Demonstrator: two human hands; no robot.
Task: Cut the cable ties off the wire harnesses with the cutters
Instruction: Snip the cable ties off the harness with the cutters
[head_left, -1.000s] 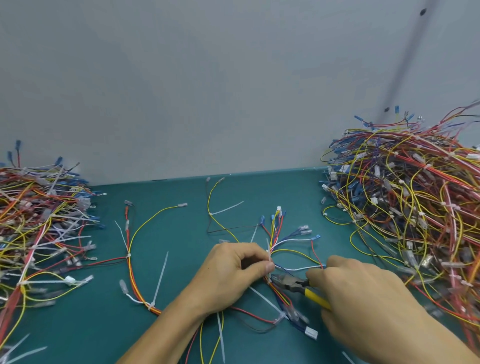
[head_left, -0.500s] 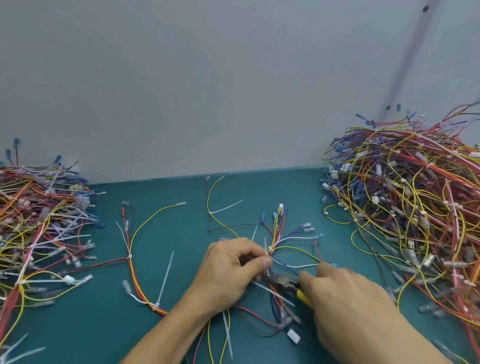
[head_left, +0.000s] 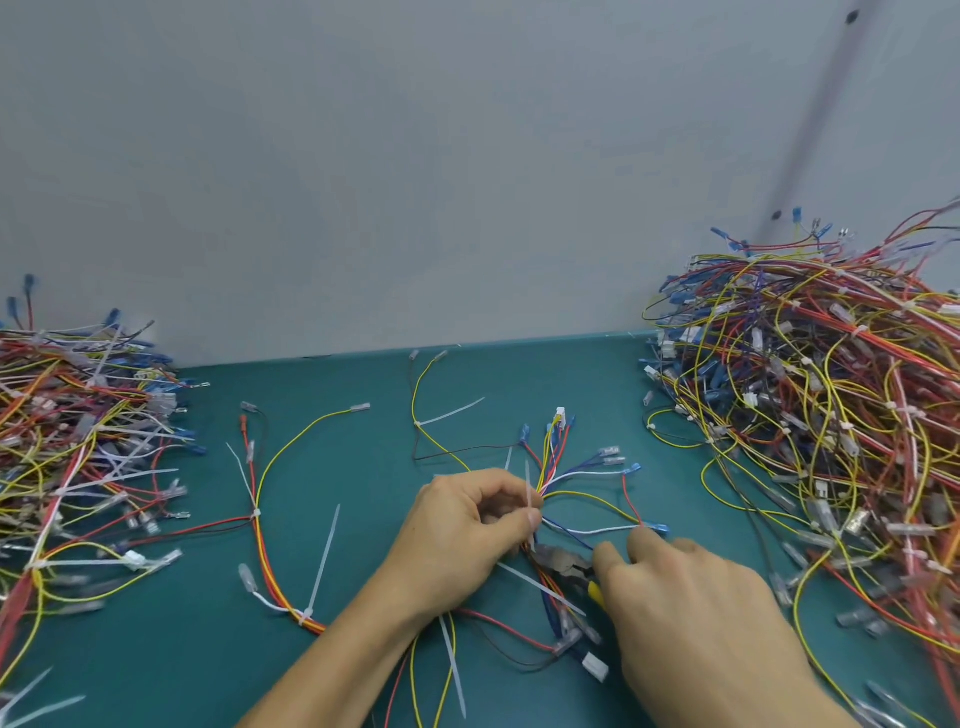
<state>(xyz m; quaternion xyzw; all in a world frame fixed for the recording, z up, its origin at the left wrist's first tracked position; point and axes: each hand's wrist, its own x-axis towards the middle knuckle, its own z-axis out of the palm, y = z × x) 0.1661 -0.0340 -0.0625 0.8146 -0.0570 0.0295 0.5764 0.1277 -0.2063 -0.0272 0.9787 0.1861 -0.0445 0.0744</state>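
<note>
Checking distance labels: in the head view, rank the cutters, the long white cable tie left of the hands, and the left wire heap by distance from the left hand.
1. Cutters: right beside the left hand, by its thumb.
2. Cable tie: on the harness lying to the left.
3. Wire heap: at the far left edge.

My right hand (head_left: 696, 618) has come left, closer to my left hand (head_left: 467, 530); the cutters (head_left: 563, 564) now reach the wire harness (head_left: 551, 457) just under my left thumb
</note>
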